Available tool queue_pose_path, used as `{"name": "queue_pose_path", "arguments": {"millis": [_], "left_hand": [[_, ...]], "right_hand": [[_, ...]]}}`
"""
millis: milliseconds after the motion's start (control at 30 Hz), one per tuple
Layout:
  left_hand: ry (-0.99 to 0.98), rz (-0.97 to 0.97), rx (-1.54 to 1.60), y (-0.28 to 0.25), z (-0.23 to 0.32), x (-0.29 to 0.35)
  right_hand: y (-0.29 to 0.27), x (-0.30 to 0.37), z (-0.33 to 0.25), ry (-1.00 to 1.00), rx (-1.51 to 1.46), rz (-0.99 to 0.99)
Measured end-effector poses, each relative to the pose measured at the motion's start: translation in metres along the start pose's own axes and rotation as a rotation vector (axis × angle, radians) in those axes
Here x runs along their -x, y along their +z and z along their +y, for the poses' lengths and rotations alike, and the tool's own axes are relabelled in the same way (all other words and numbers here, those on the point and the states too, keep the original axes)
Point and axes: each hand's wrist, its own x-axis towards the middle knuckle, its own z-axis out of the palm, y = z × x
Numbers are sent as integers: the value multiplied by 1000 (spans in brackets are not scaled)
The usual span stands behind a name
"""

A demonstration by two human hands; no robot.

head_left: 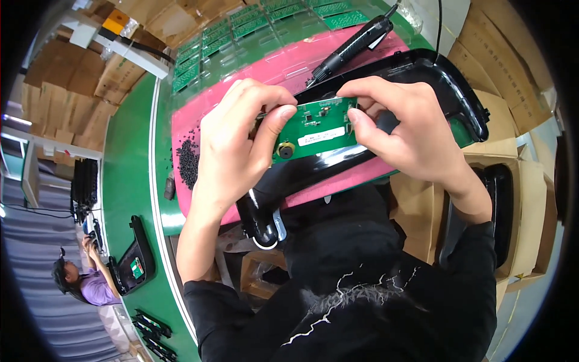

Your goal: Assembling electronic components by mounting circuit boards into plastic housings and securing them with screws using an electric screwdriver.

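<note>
Circuit board (316, 123) lies between both hands (235, 142) (413, 130), pinched at opposite ends.

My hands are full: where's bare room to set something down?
Free: the left green tabletop between brown cardboard boxes and the black plastic shell; narrowly, the pink mat's near edge beside the glossy black housing. Crowded: around the held green circuit board and black cylindrical tool.

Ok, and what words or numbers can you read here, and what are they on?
White label on the green circuit board: small print, too tiny to read.
Brown cardboard at upper right: a line of dark characters, which I won't copy out.
Cardboard boxes at upper left: any print is too blurred to read.
</note>
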Motion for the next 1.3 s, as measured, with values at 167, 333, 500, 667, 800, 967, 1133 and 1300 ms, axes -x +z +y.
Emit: {"name": "queue_pose_path", "arguments": {"millis": [167, 333, 500, 667, 800, 967, 1133, 1300], "left_hand": [[-112, 13, 128, -2, -10, 12], [-144, 42, 310, -6, -9, 17], [-86, -135, 120, -9, -4, 28], [-146, -260, 140, -13, -6, 27], [-144, -437, 196, -9, -15, 24], [-187, -589, 194, 16, -35, 35], [-202, -607, 190, 27, -44, 36], [-278, -574, 156, 29, -56, 35]], "right_hand": [[-10, 5, -10, 186, -339, -87], [-18, 0, -8, 428, -501, -77], [-20, 3, 0, 460, -502, -72], [-19, 5, 1, 520, -565, -131], [-25, 16, 10, 528, -620, -271], [-22, 29, 16, 456, -289, -416], [-7, 31, 55, 396, -157, -410], [2, 13, 70, 312, -152, -525]]}}
